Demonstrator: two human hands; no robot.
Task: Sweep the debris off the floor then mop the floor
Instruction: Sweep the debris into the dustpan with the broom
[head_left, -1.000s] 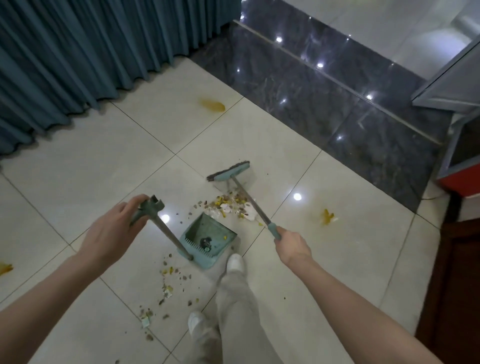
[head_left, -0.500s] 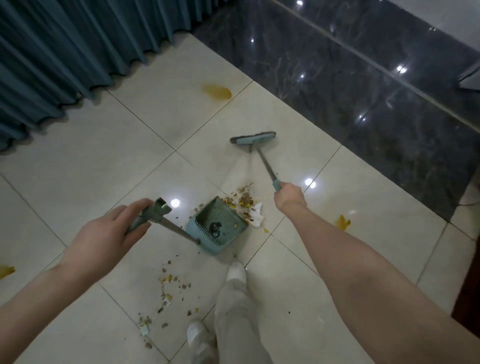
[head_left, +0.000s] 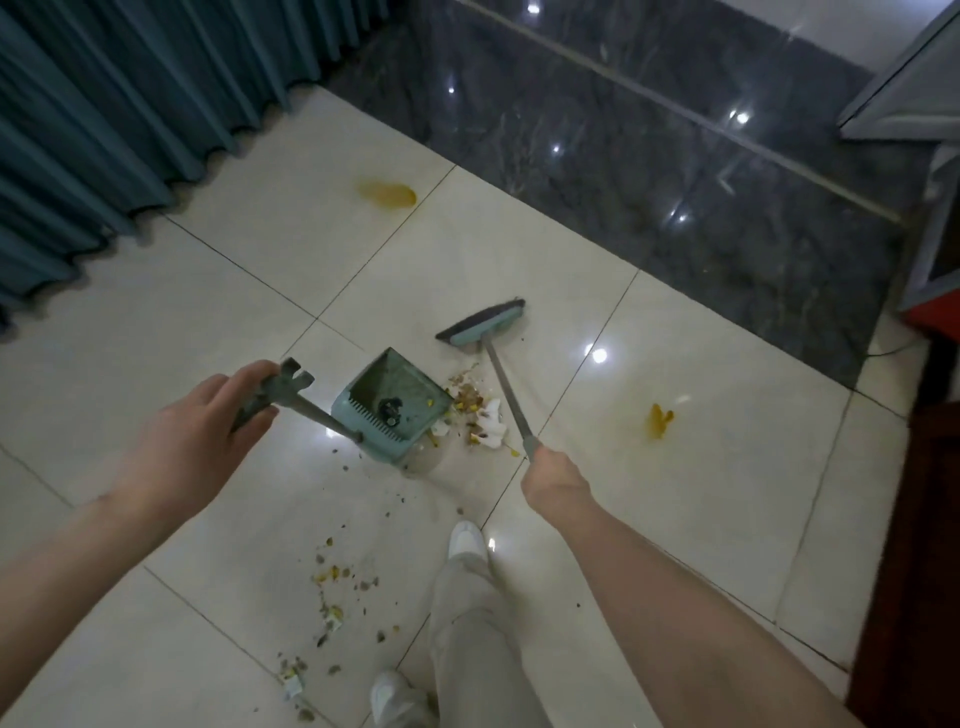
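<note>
A teal dustpan stands on the pale tiled floor, its long handle gripped at the top by my left hand. My right hand holds the thin handle of a teal broom, whose head rests on the floor just beyond the pan's mouth. A pile of debris, brown and yellow bits with white scraps, lies between broom and pan. A little dark debris sits inside the pan. More crumbs are scattered on the tile nearer me, left of my leg.
Yellow stains mark the floor: a yellow stain at the back and another stain at the right. Teal curtains hang at the left. A dark polished floor strip runs behind. A red and grey cabinet and dark wooden furniture stand at the right. My white shoes are below.
The broom head has swung back toward the dustpan after reaching farther out. The dustpan has shifted a little and tilted, and the debris pile sits closer to its mouth.
</note>
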